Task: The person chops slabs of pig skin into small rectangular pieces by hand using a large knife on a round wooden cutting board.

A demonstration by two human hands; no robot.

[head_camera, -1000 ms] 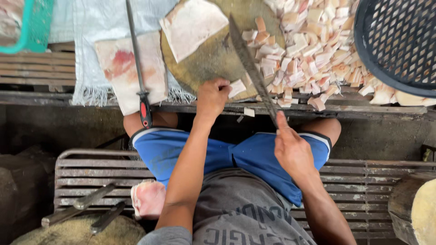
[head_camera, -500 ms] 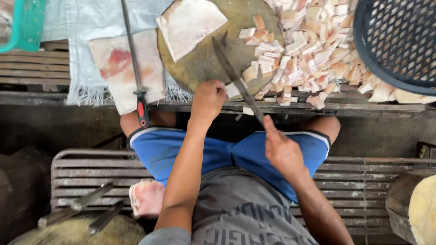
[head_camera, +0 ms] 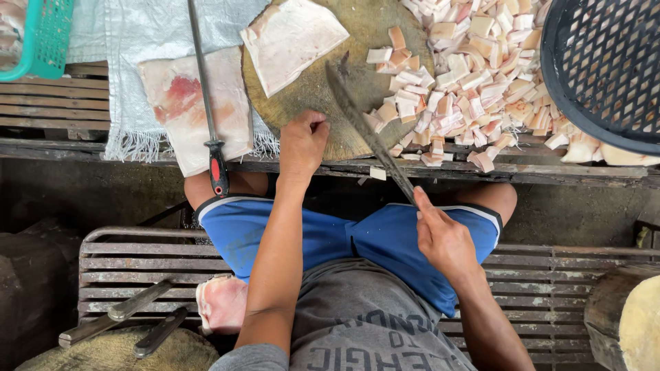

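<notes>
Upper centre, the round chopping block is olive-brown; the slab on it is cream edged pink. Upper right, a black mesh basket; upper left, a teal one. Blue shorts, white-trimmed; the rod's handle looks red and black.

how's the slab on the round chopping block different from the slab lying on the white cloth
The slab on the chopping block is clean, pale white and lies whole on the round wooden block. The slab on the cloth shows a red, bloody patch and hangs partly over the bench edge, with a sharpening steel lying across it. Both are flat, roughly rectangular, uncut pieces of fatty meat, and neither hand touches them.
</notes>
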